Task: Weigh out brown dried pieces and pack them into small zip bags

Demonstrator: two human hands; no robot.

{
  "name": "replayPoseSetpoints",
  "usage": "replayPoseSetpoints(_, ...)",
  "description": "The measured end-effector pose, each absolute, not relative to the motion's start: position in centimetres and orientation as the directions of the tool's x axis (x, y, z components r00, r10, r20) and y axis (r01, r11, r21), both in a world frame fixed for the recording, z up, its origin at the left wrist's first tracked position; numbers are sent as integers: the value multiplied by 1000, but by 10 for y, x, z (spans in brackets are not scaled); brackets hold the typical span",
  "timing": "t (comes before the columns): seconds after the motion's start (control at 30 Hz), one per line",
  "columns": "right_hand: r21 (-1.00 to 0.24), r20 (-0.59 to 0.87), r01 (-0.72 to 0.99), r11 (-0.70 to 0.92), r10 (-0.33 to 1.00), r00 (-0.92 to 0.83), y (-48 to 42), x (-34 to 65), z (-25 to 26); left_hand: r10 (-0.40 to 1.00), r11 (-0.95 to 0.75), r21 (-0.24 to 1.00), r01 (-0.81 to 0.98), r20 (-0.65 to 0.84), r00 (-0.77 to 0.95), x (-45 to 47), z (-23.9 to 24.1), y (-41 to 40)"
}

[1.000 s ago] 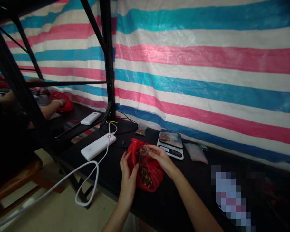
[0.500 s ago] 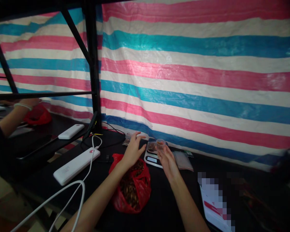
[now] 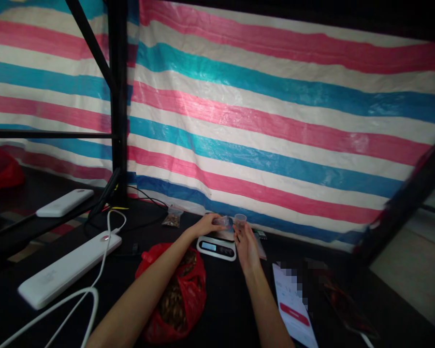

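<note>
My left hand [image 3: 207, 225] is closed around a clear plastic cup [image 3: 223, 222], just above the back of a small white digital scale [image 3: 216, 249]. My right hand [image 3: 246, 245] grips a second small clear cup [image 3: 240, 219], upright, to the right of the first. The scale has a lit display and dark buttons. What the two cups contain is hard to make out. Under my left forearm sits an open red plastic bag [image 3: 199, 290] full of brown, nut-like or seed-like pieces.
A small clear bag of bits [image 3: 172, 217] lies behind the red bag. On the left are a white power strip [image 3: 68, 268] with a white cable. A phone [image 3: 295, 309] lies at right. A black frame post [image 3: 119, 96] stands before a striped tarp [image 3: 257, 121].
The view has turned right. My left hand, open over the red bag before, has moved to the scale and closed on the clear cup there. My right hand still holds its cup.
</note>
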State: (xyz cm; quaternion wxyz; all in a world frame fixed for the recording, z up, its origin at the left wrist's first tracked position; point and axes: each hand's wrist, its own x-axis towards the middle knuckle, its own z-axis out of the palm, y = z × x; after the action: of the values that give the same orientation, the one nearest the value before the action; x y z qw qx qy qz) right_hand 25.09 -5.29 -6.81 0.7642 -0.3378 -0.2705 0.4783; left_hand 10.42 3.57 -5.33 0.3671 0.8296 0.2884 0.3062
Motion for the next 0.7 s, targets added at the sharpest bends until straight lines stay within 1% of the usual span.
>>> replayPoseSetpoints(0.03,-782,97,-535,319,911,401,-53,250,-67,701,-495,856,147,293,650,102,-52,36)
replayPoseSetpoints(0.1,-802,124,-496,332,905,406,-54,248,-64,685,-358,931,-66,310,660,96,-48,36)
replayPoseSetpoints(0.17,-827,171,-435,357,896,409,-54,249,-61,692,-241,937,-253,348,632,90,-43,36)
replayPoseSetpoints(0.27,-864,255,-314,394,880,400,-47,252,-57,743,-163,882,-442,404,533,83,-40,36)
replayPoseSetpoints(0.33,-878,300,-241,413,868,396,-37,254,-53,771,-135,855,-500,408,489,80,-42,38)
replayPoseSetpoints(0.43,-888,345,-161,430,856,384,-18,252,-40,785,-92,839,-537,392,479,77,-48,44)
replayPoseSetpoints(0.57,-900,390,-75,430,868,308,3,240,-16,788,-65,824,-562,388,478,76,-56,51)
replayPoseSetpoints(0.7,-895,444,61,442,870,213,17,229,0,785,-31,815,-579,378,491,76,-58,50)
